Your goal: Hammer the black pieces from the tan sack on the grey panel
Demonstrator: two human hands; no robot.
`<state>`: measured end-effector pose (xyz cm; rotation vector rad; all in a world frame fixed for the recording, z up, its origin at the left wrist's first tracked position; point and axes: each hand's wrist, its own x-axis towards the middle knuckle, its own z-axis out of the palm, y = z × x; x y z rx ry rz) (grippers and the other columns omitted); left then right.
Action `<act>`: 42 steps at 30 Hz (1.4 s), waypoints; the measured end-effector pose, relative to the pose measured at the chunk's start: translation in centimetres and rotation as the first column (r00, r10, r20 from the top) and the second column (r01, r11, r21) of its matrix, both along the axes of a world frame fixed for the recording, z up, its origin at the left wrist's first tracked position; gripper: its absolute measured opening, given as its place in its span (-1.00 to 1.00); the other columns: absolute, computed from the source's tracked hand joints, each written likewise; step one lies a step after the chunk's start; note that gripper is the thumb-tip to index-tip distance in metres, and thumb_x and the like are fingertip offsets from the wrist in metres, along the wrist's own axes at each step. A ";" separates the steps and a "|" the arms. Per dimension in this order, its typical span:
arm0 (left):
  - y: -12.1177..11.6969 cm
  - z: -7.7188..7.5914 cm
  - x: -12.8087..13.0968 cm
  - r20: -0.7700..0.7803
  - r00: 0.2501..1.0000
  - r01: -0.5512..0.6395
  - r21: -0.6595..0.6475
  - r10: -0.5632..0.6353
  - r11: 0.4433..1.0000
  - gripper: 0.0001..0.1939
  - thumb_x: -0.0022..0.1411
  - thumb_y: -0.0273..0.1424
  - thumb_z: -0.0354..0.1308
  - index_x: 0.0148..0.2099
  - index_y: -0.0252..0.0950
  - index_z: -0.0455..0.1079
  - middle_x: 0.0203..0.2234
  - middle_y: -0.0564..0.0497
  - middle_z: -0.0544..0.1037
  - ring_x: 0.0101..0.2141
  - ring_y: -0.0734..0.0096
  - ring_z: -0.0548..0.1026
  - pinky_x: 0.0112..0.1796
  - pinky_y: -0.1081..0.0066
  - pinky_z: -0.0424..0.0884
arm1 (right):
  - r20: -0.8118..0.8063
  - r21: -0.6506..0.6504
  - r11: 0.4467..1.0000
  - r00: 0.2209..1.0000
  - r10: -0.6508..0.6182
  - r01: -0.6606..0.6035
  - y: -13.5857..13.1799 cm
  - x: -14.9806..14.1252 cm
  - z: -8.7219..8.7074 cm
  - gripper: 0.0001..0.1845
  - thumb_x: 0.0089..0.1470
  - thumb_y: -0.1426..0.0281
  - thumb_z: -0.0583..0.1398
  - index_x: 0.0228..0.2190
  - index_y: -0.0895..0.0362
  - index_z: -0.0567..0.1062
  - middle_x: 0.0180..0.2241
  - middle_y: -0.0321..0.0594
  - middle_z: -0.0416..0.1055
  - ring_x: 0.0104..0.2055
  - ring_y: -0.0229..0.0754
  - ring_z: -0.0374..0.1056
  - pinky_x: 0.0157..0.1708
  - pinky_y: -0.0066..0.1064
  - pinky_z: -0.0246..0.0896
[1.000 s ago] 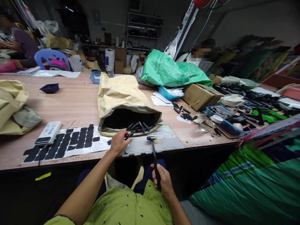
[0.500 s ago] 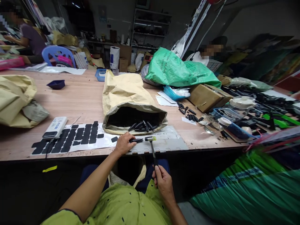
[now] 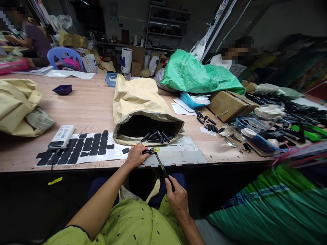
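Note:
My left hand (image 3: 137, 154) is closed on a small black part (image 3: 145, 151) at the table's front edge, over a grey plate (image 3: 176, 153). My right hand (image 3: 177, 194) grips the dark handle of a small mallet (image 3: 160, 164). Its yellow-tipped head lies at the end of the black part; whether they touch I cannot tell. Just behind my left hand, a beige sack (image 3: 139, 97) lies with its mouth toward me, and several black pieces (image 3: 157, 136) show in the opening. To the left is a white sheet of black rounded stickers (image 3: 95, 144).
A white box-shaped device (image 3: 61, 137) sits on the left of the sheet. Right of the sack are a green bag (image 3: 194, 73), a cardboard box (image 3: 228, 105) and loose black parts (image 3: 211, 127). A large green sack (image 3: 255, 200) stands at lower right. Two people sit across the room.
The mallet head has swung left, from beside the black part to over its end, and the handle now slants more. My left hand stays in place.

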<state>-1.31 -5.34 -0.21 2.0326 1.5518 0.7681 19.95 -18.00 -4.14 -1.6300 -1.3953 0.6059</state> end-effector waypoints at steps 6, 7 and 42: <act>-0.1 0.1 0.1 -0.002 1.000 0.003 0.004 -0.003 1.000 -0.81 0.09 -0.39 0.24 -0.19 -0.19 0.54 -0.37 0.05 0.45 -0.32 0.40 0.41 -0.23 0.40 0.32 | 0.001 -0.059 0.998 1.000 0.004 -0.004 -0.4 -0.2 0.0 -0.62 0.09 0.09 0.17 -0.22 0.07 0.60 -0.38 -0.10 0.57 -0.29 0.01 0.49 -0.30 -0.28 0.39; -0.1 0.1 0.1 -0.002 1.000 0.003 0.001 -0.003 1.000 -0.80 0.09 -0.40 0.24 -0.19 -0.19 0.54 -0.36 0.05 0.45 -0.32 0.39 0.41 -0.22 0.39 0.32 | -0.017 -0.053 0.999 1.000 0.005 -0.006 -0.4 -0.3 0.1 -0.62 0.09 0.09 0.18 -0.23 0.07 0.60 -0.37 -0.10 0.57 -0.28 0.01 0.49 -0.29 -0.28 0.39; -7.2 0.2 -1.4 -0.125 0.952 0.287 0.043 -0.280 0.957 -0.86 0.13 -0.27 0.26 -0.24 -0.13 0.55 0.13 -0.01 0.31 0.08 0.04 0.23 0.06 0.06 0.20 | -0.514 -0.285 0.952 0.857 -0.052 -0.113 0.7 1.4 -3.1 -0.39 0.04 -0.18 0.09 -0.36 0.15 0.43 -0.69 -0.42 0.24 -0.75 -0.40 0.06 -0.81 -0.56 -0.03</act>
